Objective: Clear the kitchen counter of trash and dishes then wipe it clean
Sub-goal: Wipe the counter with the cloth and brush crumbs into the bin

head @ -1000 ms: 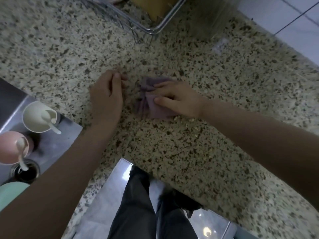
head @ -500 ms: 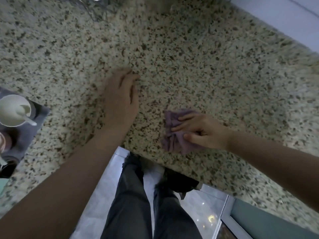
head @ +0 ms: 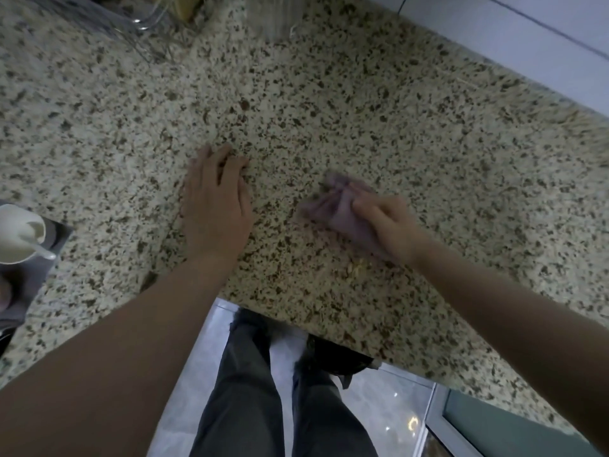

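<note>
A crumpled purple cloth (head: 333,206) lies on the speckled granite counter (head: 428,133), right of centre. My right hand (head: 389,225) presses down on it, fingers closed over its near part, blurred by motion. My left hand (head: 216,206) rests flat on the counter to the left of the cloth, fingers together, holding nothing. A white bowl (head: 18,235) with a white spoon in it sits in the steel sink at the left edge.
A wire dish rack (head: 145,24) stands at the far edge, top left. White wall tiles (head: 527,31) run along the back right. The counter's front edge (head: 329,334) is just above my legs and the floor.
My right hand has slid the cloth away from the front edge, toward the middle of the counter. My left hand stays flat on the counter.
</note>
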